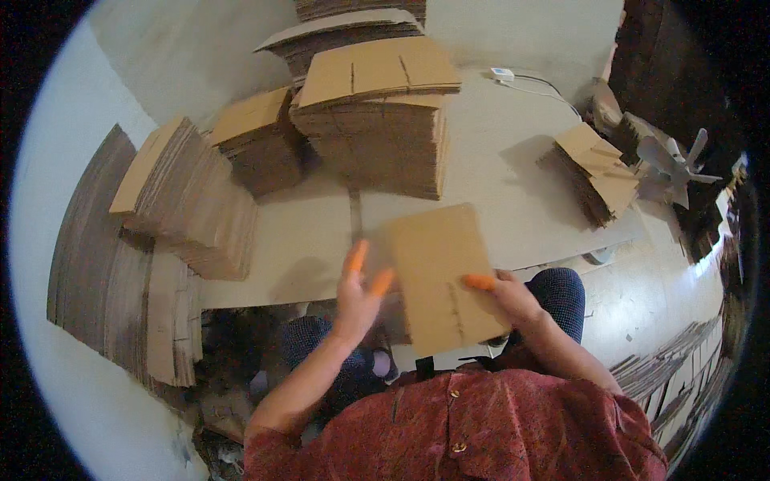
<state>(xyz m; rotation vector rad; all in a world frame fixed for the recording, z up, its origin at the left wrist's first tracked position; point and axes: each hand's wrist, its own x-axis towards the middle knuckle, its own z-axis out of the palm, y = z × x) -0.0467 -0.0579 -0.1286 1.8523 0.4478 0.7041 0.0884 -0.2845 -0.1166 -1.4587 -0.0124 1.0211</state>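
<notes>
A flat brown cardboard piece (437,256) with short dark slits near its lower end is held over the near edge of the table, above my lap. My right hand (513,298) grips its right edge, an orange-covered thumb lying on the face and the other fingers hidden behind. Just off the left edge, my left hand (362,293) holds nothing. Its orange-tipped thumb and forefinger are spread and slightly blurred.
Tall stacks of cardboard pieces (377,144) stand at the back of the pale table (497,176), with more stacks (188,208) on the left. A smaller skewed pile (597,164) lies at the right, beside a metal fan (678,164). Behind it sits a white cabled device (503,74).
</notes>
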